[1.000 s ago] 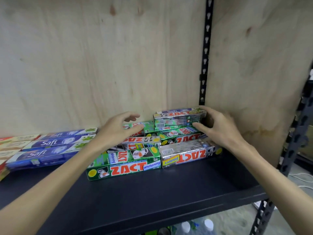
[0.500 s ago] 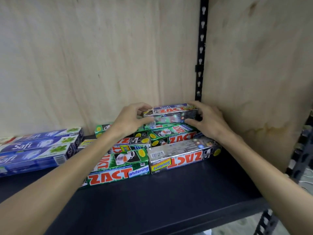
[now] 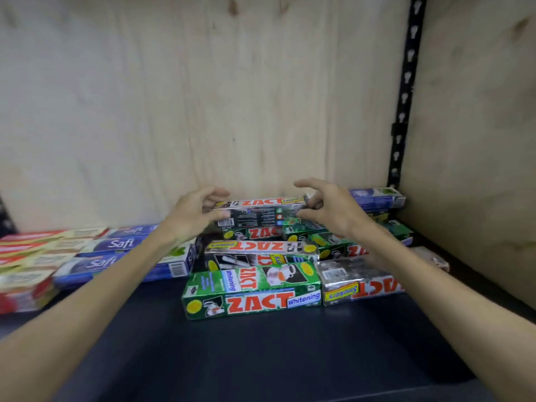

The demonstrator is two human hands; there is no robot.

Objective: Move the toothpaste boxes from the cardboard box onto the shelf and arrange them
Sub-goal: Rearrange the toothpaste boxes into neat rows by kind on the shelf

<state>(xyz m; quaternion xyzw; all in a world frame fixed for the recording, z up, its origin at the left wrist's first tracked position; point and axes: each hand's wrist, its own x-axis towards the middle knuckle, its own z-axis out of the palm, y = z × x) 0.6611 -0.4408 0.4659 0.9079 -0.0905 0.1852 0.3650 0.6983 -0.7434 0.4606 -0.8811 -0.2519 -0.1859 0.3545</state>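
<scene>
A silver ZACT Smokers toothpaste box (image 3: 261,211) lies lengthwise on top of a pile of green and silver ZACT boxes on the dark shelf (image 3: 261,352). My left hand (image 3: 194,213) grips its left end and my right hand (image 3: 330,208) grips its right end, fingers curled around it. Below the pile's front stand a green ZACT Whitening box (image 3: 252,290) and a silver ZACT Smokers box (image 3: 359,281). The cardboard box is out of view.
Blue Saft boxes (image 3: 116,253) and red-and-cream boxes (image 3: 29,262) fill the shelf's left side. A blue box (image 3: 377,197) lies at the back right corner. Plywood panels close the back and right side, with a black slotted upright (image 3: 404,91) between them.
Both hands closed on the top silver ZACT box and shifted it left along the pile. The camera moved closer and turned, uncovering the blue box at the back right.
</scene>
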